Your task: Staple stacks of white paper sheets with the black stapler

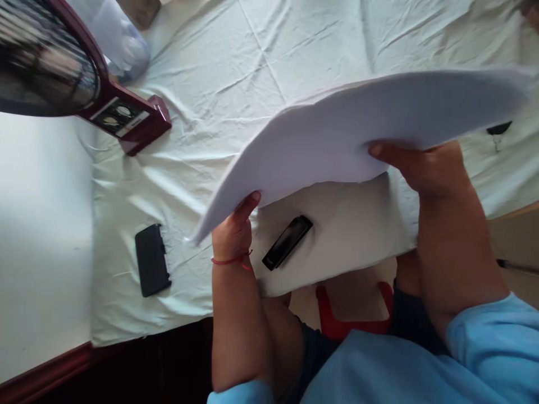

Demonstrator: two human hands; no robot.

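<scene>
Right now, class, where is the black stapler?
In the head view, the black stapler lies on the cloth, just right of the left hand and below the white paper.

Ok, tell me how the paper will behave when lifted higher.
Probably floppy: the paper already bows between the left hand and right hand. Its far end may sag or flap, since it juts out past the right hand. It might also fan apart, as the upper edge seems layered.

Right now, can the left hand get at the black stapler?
Likely not while the left hand grips the white paper; otherwise the black stapler lies close by, uncovered.
</scene>
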